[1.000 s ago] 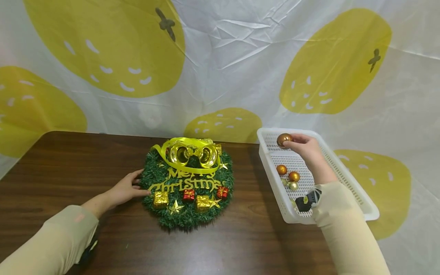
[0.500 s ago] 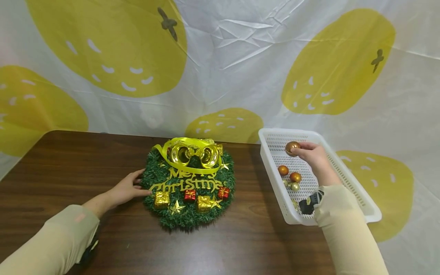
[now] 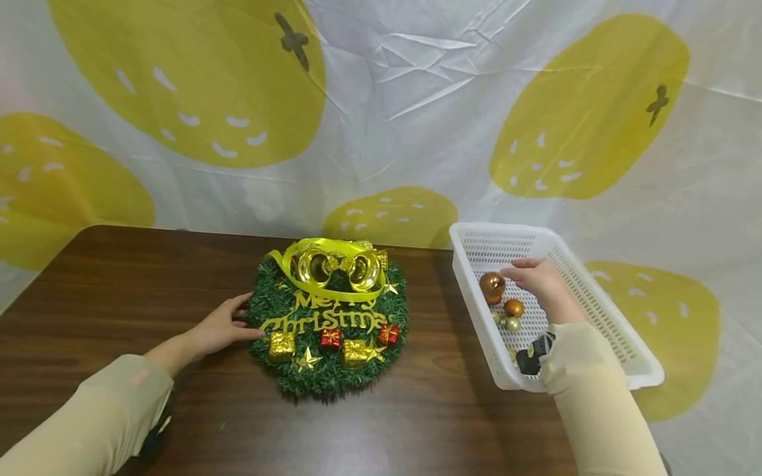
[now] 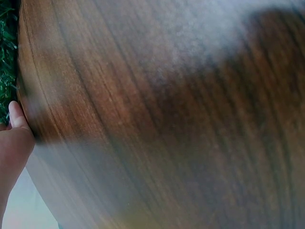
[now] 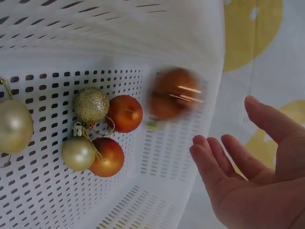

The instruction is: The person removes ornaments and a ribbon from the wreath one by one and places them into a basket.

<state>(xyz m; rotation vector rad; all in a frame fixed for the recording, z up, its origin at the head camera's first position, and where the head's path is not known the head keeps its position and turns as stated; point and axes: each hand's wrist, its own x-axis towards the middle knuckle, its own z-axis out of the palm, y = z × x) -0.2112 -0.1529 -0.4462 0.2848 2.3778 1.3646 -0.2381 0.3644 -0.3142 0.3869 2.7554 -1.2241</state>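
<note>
My left hand rests at the left edge of a green tinsel wreath, fingers and thumb spread along it. The wreath bears gold "Merry Christmas" lettering, gold bells with a yellow ribbon, small gift boxes and stars. My right hand hovers over a white perforated basket, fingers apart and nothing between them. Just beyond its fingertips is a large copper bauble, blurred in the right wrist view. Smaller orange baubles, a pale gold bauble and a glittery gold one lie in the basket.
Another pale gold bauble lies at the basket's near end. The brown wooden table carries both wreath and basket. Behind it hangs a white cloth printed with yellow fruit.
My right hand has lowered into the basket and let go of the large copper bauble, which is now left of the fingers near an orange one. The left hand has stayed at the wreath.
</note>
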